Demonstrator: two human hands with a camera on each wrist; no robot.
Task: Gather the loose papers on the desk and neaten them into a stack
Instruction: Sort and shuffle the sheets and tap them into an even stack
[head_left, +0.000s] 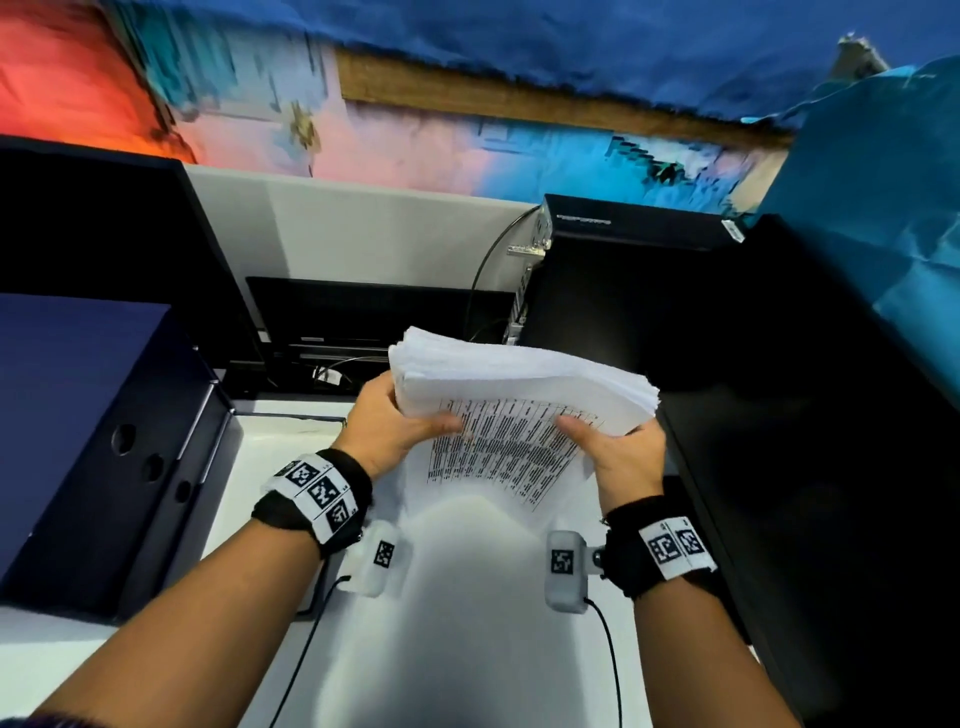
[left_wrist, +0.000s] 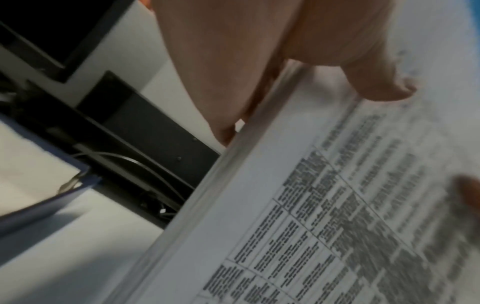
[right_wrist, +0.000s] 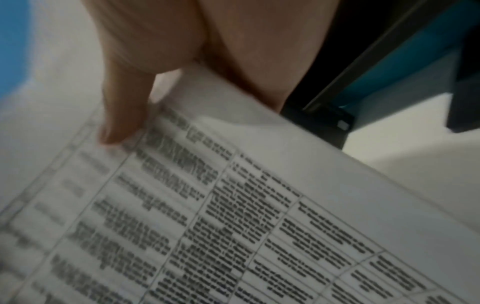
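Your left hand (head_left: 393, 422) pinching left edge of paper stack (head_left: 519, 395), thumb on top. Stack lifted above white counter (head_left: 467, 597), top edges still ragged. Right hand (head_left: 621, 452) pinching right edge. Gathering looks done; squaring and setting down left.

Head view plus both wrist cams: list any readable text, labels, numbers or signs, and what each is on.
No text can be read.
Paper stack, gripped by left hand and right hand: printed table on the top sheet, too blurred in all three views.
Black computer case: light lettering on its top, too small to read.
Wristbands: square black-and-white marker codes, no words.
White sticker at the case corner: illegible.
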